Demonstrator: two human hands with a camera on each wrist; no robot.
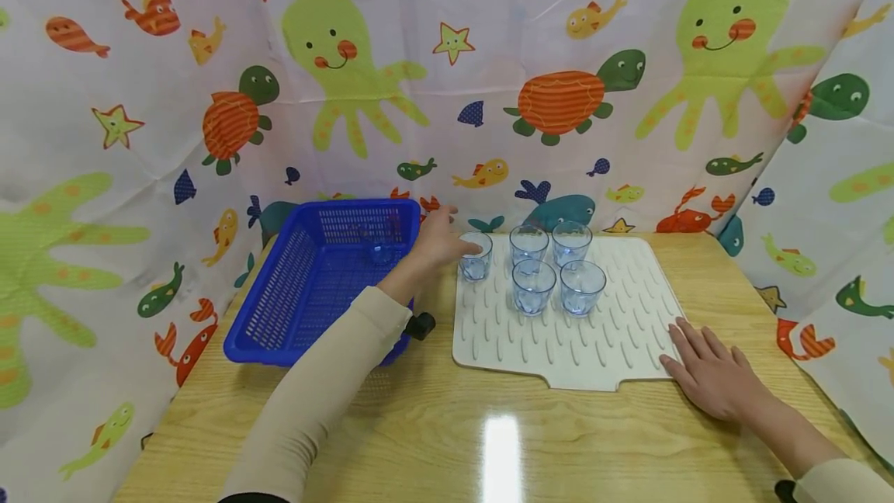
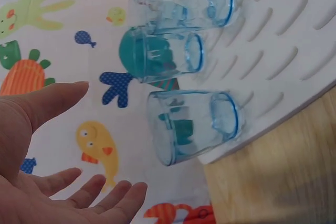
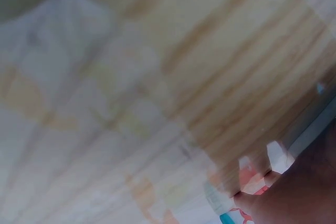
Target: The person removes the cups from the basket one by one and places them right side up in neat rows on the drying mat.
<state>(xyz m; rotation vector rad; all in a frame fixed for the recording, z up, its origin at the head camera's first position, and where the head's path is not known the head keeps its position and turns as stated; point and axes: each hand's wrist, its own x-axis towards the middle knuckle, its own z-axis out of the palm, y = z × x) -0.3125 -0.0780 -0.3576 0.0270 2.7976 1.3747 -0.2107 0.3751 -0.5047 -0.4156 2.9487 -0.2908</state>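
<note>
In the head view my left hand [image 1: 436, 242] reaches over the gap between a blue plastic basket [image 1: 268, 348] and a white ridged drying mat [image 1: 580, 355]. Beside its thumb stands a clear bluish drinking glass [image 1: 476, 266], upright at the mat's far left corner. The left wrist view shows the hand [image 2: 21, 192] with thumb and fingers spread apart, holding nothing, and a space between it and the nearest glass [image 2: 197, 124]. My right hand [image 1: 715, 371] rests with fingers extended at the mat's right edge, fingertips touching it.
Several more glasses [image 1: 534, 289] stand upright in two rows on the mat's middle. Another glass [image 1: 382, 253] sits in the basket's far right part. The wooden table [image 1: 419, 425] is backed by a curtain [image 1: 447, 99] printed with sea animals, which also hangs on both sides.
</note>
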